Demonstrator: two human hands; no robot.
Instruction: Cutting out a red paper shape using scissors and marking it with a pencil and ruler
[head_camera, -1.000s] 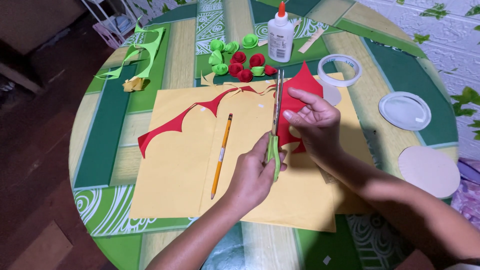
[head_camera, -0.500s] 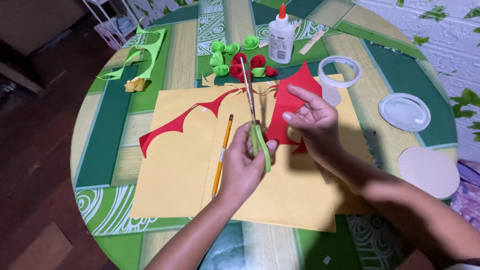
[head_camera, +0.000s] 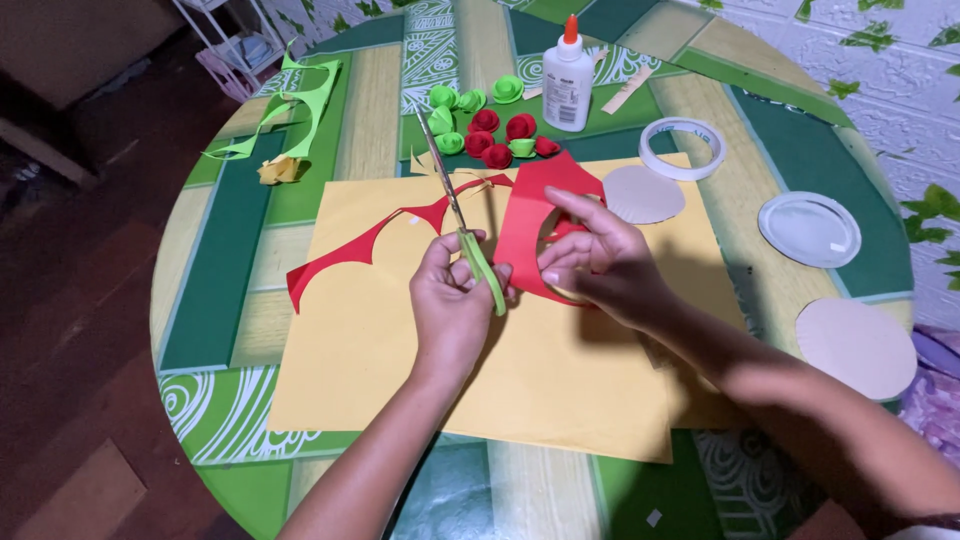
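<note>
Green-handled scissors (head_camera: 470, 240) blades raised, red paper (head_camera: 530, 225) held upright

Round table (head_camera: 215, 300), green and tan woven pattern. White glue bottle (head_camera: 567, 78), orange cap, upright at far edge. Red and green paper roses (head_camera: 487, 122) clustered left of bottle. Tape ring (head_camera: 683, 148) beside cardboard disc (head_camera: 643, 194). White lid (head_camera: 809, 229) right. Green paper offcut (head_camera: 290, 110) far left.

bare yellow paper (head_camera: 400, 370) lies open near the hands; paper roses (head_camera: 485, 125) and glue bottle (head_camera: 567, 75) crowd the far edge.
</note>
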